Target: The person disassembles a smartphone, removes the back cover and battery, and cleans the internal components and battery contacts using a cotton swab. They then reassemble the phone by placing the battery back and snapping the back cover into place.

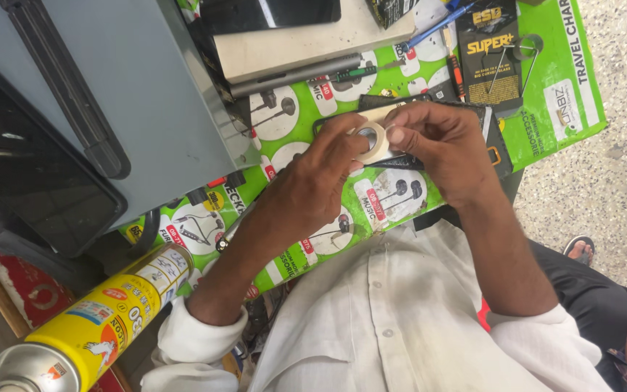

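Observation:
Both my hands meet over a green printed work mat. My left hand and my right hand pinch a small roll of pale tape between their fingertips. Under the roll lies a dark flat phone-like device, mostly hidden by my hands. My white shirt sleeves are rolled up at the forearms.
A grey machine housing with a black screen fills the left. A yellow spray can lies at lower left. A flat beige slab, a screwdriver, a blue pen and a black packet sit at the back.

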